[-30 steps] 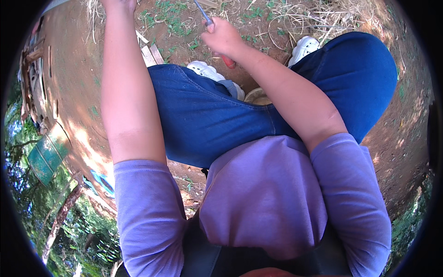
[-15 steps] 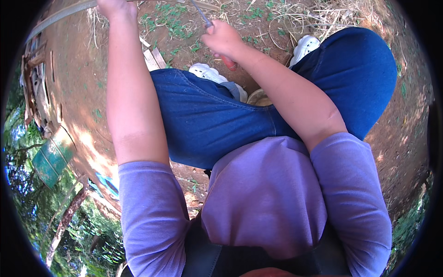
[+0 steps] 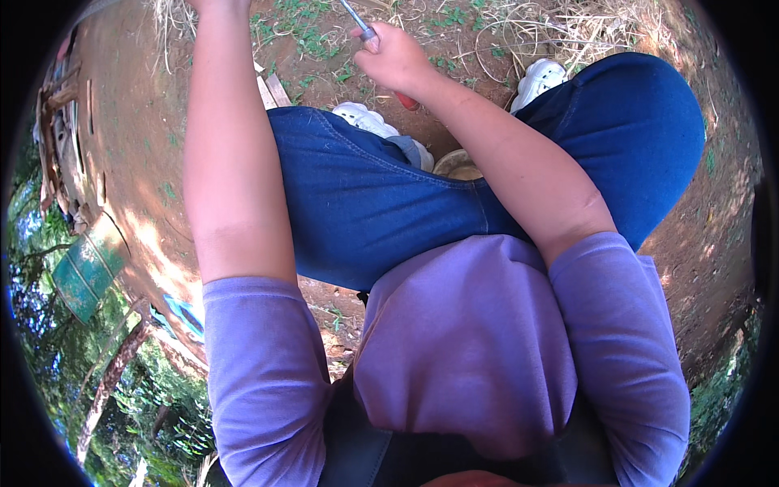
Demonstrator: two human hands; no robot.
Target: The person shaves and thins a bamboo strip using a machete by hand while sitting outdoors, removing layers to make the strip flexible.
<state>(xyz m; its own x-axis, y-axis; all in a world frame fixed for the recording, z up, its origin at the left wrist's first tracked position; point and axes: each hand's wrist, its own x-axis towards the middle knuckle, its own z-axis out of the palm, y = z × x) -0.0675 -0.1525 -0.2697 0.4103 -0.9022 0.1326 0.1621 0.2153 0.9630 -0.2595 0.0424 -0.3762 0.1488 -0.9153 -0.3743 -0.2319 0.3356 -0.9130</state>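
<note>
My right hand (image 3: 395,61) is closed around a tool with a red handle (image 3: 406,101) and a slim grey metal shaft (image 3: 355,16). The shaft points up and left, and its far end is cut off by the upper edge, so its exact kind does not show. My left hand (image 3: 219,5) is at the upper edge with only the wrist end in view; its fingers are hidden. A bit of a pale long strip (image 3: 96,7) shows at the upper left, beyond that hand.
My bent legs in blue trousers (image 3: 381,203) and white shoes (image 3: 365,119) lie under my arms. Behind my right forearm sits a round pale container (image 3: 459,165). Dry grass (image 3: 560,36) and wood pieces (image 3: 274,89) lie on the brown soil. A green panel (image 3: 88,276) stands far left.
My left hand has moved up, mostly out of view, and the strip it held has nearly left the picture. My right hand has shifted slightly upward with the red-handled tool.
</note>
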